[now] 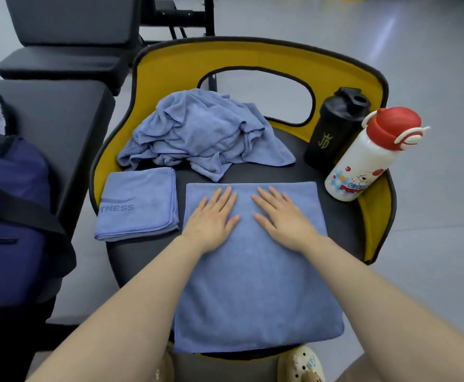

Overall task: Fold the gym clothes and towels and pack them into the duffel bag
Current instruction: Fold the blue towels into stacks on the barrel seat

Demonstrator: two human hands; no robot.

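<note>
Blue towel (255, 271) lies flat on the dark seat (343, 213) of a yellow-backed chair (170, 67), folded into a rectangle, near edge hanging slightly over the seat front. Both hands are on its far half, palms down, fingers straight and slightly spread, pressing the cloth. Left hand (211, 216) and right hand (283, 216) sit side by side, apart, thumbs pointing toward each other. Neither one is pinching or gripping anything.

Second blue towel (138, 206), already folded smaller, lies just left of the flat one on the same seat; grey print on it reads "TNESS", the rest cut off by the fold. Behind both, against the chair back, a crumpled pile of blue cloth (197, 133), unfolded. Cannot tell if the pile is towels or clothes.

Right rear of the seat: black shaker bottle (332, 128) upright, touching or just beside a white bottle with a red cap (363, 158), which leans to the right.

Duffel bag (10, 216), dark navy with a black strap, sits at the left edge on a black padded bench (68, 119), well apart from the hands. Opening not visible from here.

Grey floor (432, 78) all round. More black benches (68, 37) at top left.
</note>
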